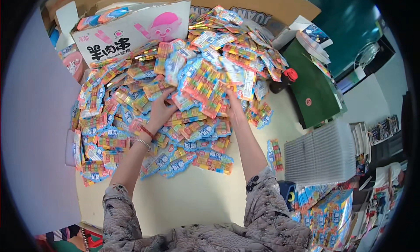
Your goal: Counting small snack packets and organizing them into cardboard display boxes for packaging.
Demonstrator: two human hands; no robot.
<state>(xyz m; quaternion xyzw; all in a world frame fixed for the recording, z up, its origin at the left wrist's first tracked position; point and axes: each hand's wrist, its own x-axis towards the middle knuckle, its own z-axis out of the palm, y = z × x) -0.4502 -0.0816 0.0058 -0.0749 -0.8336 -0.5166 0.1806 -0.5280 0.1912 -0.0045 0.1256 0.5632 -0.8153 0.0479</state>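
A broad heap of small gummy candy packets (118,101), blue, yellow and pink, covers the far half of the table. My right hand (235,104) grips the right edge of a fanned bunch of packets (204,83), slightly smeared by motion; its fingers are partly hidden behind them. At the bunch's lower left, my left hand (162,111) has thumb and fingers apart, close against the packets. A red cord and a pale bracelet circle the left wrist. Below both hands, more packets (188,144) lie overlapped toward the near side.
A white carton with pink print (131,33) stands behind the heap at left, brown cardboard (280,7) at the back. Right of the heap are a red-capped dark bottle (284,80), a green box (308,85), a ribbed translucent bin (321,155) and a lone packet (275,155).
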